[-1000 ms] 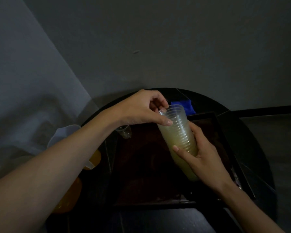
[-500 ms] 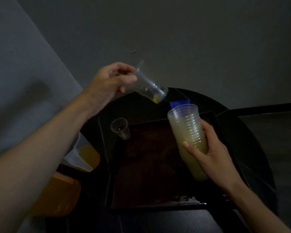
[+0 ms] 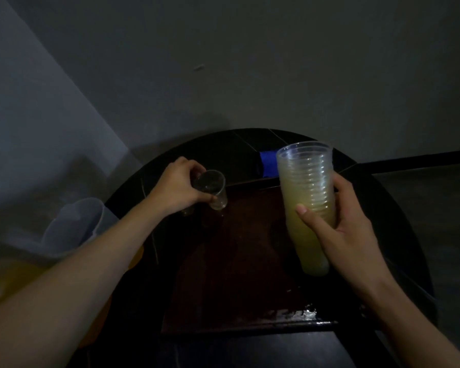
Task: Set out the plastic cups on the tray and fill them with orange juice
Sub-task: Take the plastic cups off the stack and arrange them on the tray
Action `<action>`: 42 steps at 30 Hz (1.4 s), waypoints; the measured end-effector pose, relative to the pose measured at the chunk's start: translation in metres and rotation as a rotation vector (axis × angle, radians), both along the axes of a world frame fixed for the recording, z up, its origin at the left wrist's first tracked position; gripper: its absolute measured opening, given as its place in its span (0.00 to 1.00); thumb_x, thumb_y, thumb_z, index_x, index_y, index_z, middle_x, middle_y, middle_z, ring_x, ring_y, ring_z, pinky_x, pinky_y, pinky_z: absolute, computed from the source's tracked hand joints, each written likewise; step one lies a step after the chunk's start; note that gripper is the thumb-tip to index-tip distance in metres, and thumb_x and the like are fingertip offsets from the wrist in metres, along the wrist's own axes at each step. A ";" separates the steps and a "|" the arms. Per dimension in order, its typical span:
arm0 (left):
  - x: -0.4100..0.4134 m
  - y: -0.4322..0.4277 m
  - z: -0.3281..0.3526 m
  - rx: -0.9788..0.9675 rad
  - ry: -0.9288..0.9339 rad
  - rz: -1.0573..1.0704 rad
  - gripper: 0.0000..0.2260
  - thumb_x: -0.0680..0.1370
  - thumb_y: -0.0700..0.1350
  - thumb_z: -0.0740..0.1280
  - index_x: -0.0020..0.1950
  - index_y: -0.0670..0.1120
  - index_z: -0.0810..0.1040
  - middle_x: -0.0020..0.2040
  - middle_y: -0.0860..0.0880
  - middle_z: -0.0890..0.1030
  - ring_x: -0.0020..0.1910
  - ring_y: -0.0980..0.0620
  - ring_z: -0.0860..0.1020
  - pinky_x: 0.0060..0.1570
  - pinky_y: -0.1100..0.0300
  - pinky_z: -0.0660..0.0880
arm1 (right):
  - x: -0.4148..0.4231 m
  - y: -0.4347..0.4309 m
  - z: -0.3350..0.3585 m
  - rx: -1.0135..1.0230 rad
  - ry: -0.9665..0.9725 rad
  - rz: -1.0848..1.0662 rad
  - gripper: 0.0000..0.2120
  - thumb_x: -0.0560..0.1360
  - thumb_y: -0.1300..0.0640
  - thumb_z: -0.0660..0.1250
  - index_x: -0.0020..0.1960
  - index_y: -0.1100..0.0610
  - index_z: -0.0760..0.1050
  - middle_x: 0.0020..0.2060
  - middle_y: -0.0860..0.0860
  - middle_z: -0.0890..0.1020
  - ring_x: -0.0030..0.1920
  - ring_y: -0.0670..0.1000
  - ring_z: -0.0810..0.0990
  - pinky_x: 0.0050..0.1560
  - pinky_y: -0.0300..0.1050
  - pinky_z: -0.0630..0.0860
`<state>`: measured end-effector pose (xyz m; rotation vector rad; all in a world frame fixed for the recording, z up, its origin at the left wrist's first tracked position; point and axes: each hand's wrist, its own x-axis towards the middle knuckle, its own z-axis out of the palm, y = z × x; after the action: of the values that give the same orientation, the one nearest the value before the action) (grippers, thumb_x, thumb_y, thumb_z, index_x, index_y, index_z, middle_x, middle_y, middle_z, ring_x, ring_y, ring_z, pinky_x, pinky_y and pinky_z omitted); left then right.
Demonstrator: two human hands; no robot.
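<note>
My left hand grips a single clear plastic cup, upright, at the far left corner of the dark brown tray. Whether the cup's base touches the tray is not clear in the dim light. My right hand holds a tall stack of nested clear cups, tilted slightly, above the tray's right side. A faint shape just below my left hand may be another cup; my hand mostly hides it. A clear pitcher with orange juice in it stands to the left of the tray, partly behind my left forearm.
The tray lies on a round black table set against grey walls. A blue object lies behind the tray, partly hidden by the cup stack. The scene is very dark.
My left hand pulled one cup off the stack, swung it up to the left, then brought it down to the tray's far left corner. The stack stayed in my right hand.
</note>
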<state>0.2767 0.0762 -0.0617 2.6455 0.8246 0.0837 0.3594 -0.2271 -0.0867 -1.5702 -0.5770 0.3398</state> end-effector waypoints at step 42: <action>-0.009 0.001 -0.029 0.146 0.024 0.075 0.29 0.67 0.56 0.81 0.65 0.49 0.78 0.60 0.49 0.73 0.62 0.47 0.70 0.63 0.49 0.71 | -0.006 0.003 0.004 0.020 0.034 0.000 0.33 0.69 0.44 0.69 0.72 0.39 0.64 0.51 0.26 0.77 0.52 0.32 0.79 0.42 0.26 0.76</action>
<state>0.2678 0.0774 -0.0904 2.7559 0.9598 0.1371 0.3538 -0.2239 -0.0831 -1.5424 -0.5522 0.3588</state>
